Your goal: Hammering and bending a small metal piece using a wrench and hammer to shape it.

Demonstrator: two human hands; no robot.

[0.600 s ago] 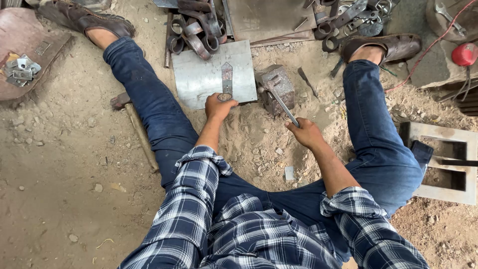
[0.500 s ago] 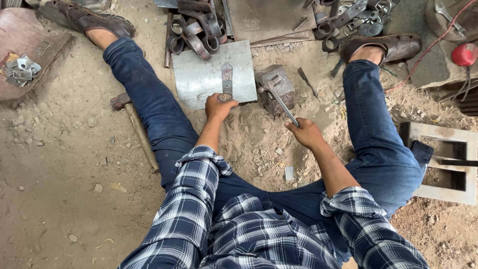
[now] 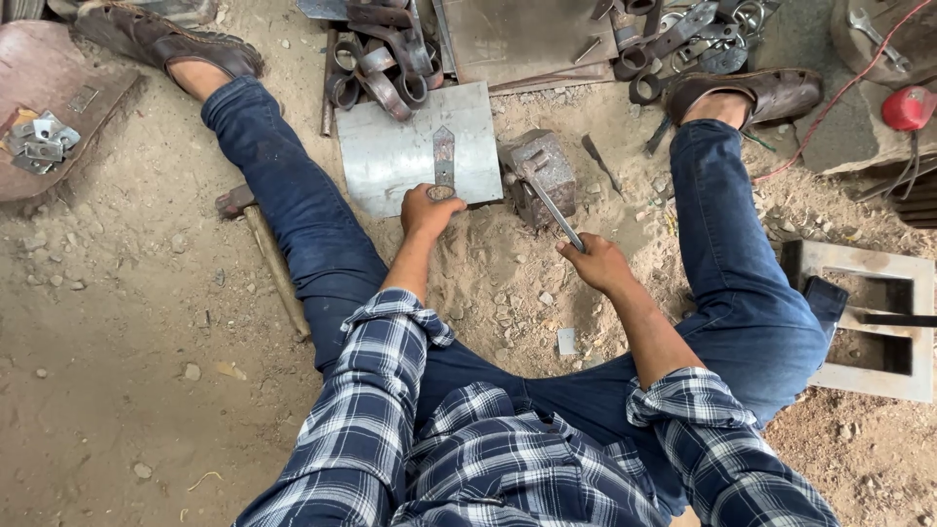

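Down at the bottom, plaid sleeves rolled at the forearms, the person sitting on sandy ground with legs in blue jeans spread wide. Right hand [image 3: 597,263] is wrapped around the handle of a hammer [image 3: 549,200], fingers curled tight together; the hammer's head rests on top of a rusty metal block [image 3: 543,174] sunk in the dirt. Left hand [image 3: 427,207] sits at the near edge of a flat steel sheet [image 3: 390,161], fingertips pinching the round end of a pointed metal strap [image 3: 444,161] that lies on the sheet, tip aimed away. Sheet and block sit just beside each other, between the knees. A small pale chip [image 3: 567,341] lies in the sand near the right forearm. Off the left thigh, a wooden-handled tool [image 3: 276,268] lies in the dirt. Farther out, a heap of forged hinge pieces [image 3: 376,68] touches the sheet's far edge, a bigger plate [image 3: 512,39] behind it. Sandals [image 3: 756,93] on both feet. Far right, a concrete block [image 3: 864,317].
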